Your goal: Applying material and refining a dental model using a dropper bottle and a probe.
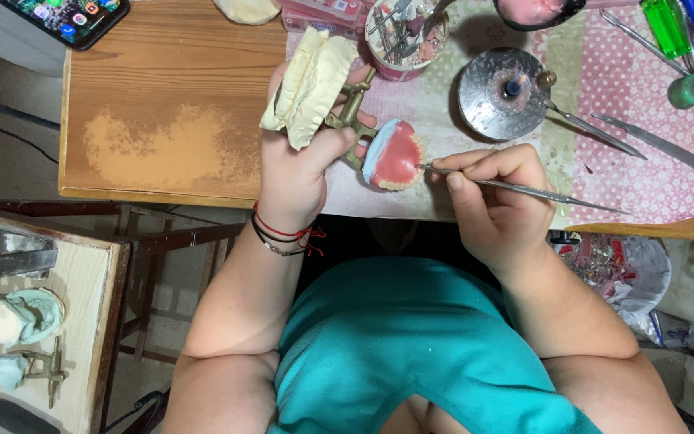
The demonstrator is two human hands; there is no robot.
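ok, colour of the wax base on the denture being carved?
Pink, with a pale blue rim, on the denture; head view.

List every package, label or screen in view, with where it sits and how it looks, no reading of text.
Smartphone: top left, at the wooden table's corner, dark slab, lit screen with small coloured icons.
Flat pink box: top centre at the far table edge, partly cut off, with a pale printed label.
Round pink cup: right of that box, filled with metal burs and tools.

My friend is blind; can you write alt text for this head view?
A left hand holds a brass articulator with plaster casts and a pink wax denture, while the right hand touches a thin metal tool to it above a wooden table.
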